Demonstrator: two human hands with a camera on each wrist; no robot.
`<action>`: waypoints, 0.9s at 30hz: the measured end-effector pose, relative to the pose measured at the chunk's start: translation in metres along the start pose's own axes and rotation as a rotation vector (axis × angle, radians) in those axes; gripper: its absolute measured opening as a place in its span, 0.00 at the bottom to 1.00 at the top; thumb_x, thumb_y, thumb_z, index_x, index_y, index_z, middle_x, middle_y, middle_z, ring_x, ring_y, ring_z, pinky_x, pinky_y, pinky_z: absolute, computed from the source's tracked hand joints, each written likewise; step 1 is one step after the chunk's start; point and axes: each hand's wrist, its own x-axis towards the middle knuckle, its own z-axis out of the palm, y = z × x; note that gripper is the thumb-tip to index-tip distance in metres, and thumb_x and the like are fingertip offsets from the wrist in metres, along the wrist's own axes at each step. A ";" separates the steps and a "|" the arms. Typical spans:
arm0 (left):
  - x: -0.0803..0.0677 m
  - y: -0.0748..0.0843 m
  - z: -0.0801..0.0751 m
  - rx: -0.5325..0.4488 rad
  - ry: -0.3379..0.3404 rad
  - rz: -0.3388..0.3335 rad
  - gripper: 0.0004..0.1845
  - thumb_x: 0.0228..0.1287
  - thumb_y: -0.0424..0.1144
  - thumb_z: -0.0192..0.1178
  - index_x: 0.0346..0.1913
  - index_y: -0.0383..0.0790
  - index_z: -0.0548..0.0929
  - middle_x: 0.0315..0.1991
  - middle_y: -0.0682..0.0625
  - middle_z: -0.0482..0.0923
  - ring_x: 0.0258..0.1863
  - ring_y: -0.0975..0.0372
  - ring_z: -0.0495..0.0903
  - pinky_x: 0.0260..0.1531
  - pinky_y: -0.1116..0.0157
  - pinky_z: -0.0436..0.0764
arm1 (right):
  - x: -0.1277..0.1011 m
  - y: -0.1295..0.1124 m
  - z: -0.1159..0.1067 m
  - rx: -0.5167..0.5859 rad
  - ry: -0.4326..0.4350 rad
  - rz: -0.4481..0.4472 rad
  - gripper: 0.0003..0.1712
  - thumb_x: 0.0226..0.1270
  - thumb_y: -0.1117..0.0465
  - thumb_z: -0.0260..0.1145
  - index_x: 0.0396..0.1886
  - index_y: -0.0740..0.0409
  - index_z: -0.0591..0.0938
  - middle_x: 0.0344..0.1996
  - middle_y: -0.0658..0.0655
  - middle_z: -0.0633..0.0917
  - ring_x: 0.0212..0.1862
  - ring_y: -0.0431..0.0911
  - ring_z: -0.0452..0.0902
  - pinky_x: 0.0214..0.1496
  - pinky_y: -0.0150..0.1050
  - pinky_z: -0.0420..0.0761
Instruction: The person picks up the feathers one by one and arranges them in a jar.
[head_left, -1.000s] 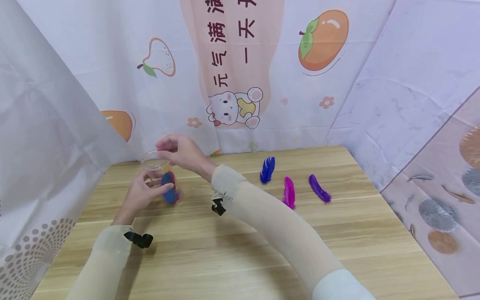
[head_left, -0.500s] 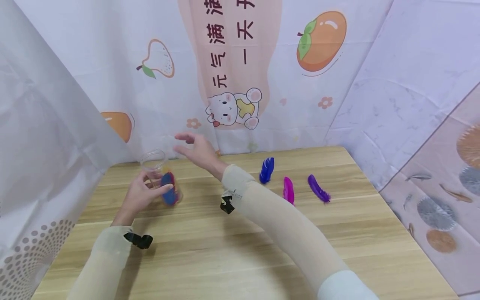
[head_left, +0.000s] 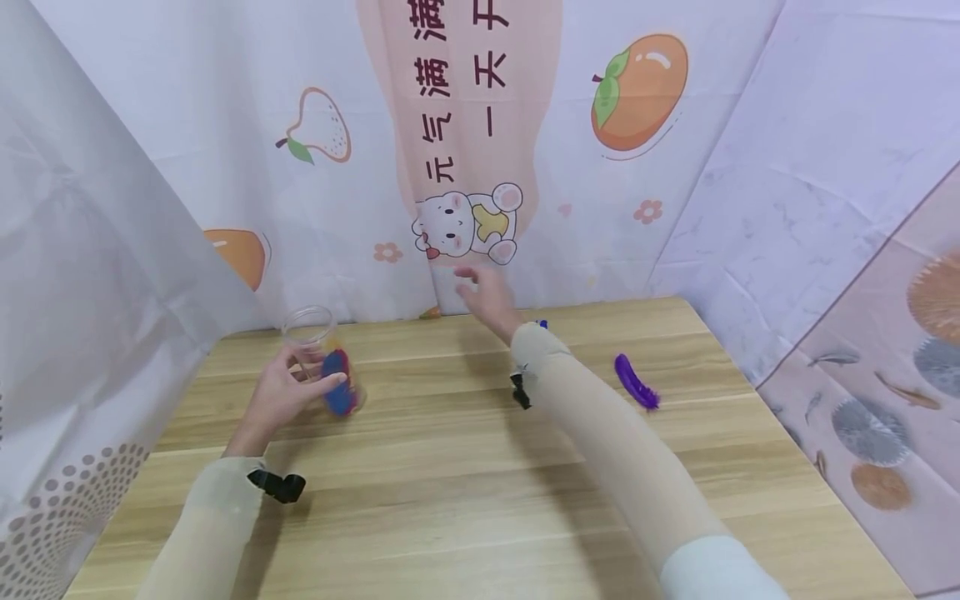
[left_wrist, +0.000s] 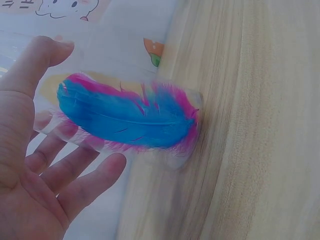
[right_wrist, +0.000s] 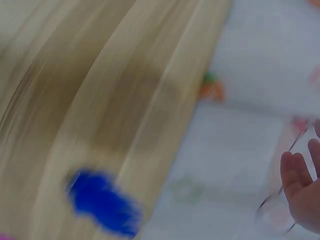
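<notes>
The left hand (head_left: 281, 392) has its grip clamped round a clear cup (head_left: 318, 354) standing on the table (head_left: 450, 467) at its left rear, with a blue feather (left_wrist: 125, 117) and a pink one inside. The right hand (head_left: 487, 296) hovers empty, grip apart, above a dark blue feather (right_wrist: 102, 202). A purple feather (head_left: 636, 382) lies further right.

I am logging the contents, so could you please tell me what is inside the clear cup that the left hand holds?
Inside the clear cup, gripped by the left hand, lie a blue feather and a pink feather behind it. Yellow shows behind them; anything further is covered.
</notes>
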 end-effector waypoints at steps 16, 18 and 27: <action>-0.001 -0.001 0.004 -0.035 0.009 0.012 0.33 0.62 0.42 0.74 0.62 0.30 0.70 0.60 0.36 0.74 0.56 0.46 0.78 0.45 0.77 0.79 | -0.021 0.112 -0.053 -0.222 -0.081 0.334 0.27 0.66 0.71 0.60 0.66 0.68 0.76 0.66 0.68 0.76 0.69 0.61 0.69 0.72 0.53 0.68; -0.001 -0.001 0.004 -0.036 0.006 0.008 0.33 0.62 0.43 0.74 0.62 0.30 0.70 0.60 0.36 0.74 0.55 0.45 0.79 0.44 0.77 0.80 | -0.020 0.117 -0.054 -0.257 -0.134 0.340 0.28 0.66 0.70 0.62 0.67 0.69 0.74 0.66 0.69 0.75 0.68 0.62 0.69 0.71 0.54 0.69; 0.000 -0.004 0.003 -0.015 0.010 0.009 0.32 0.62 0.44 0.74 0.59 0.29 0.70 0.63 0.36 0.73 0.54 0.55 0.79 0.45 0.78 0.79 | -0.027 0.128 -0.054 -0.220 -0.285 0.345 0.37 0.70 0.63 0.68 0.73 0.73 0.64 0.71 0.72 0.68 0.72 0.64 0.62 0.75 0.54 0.62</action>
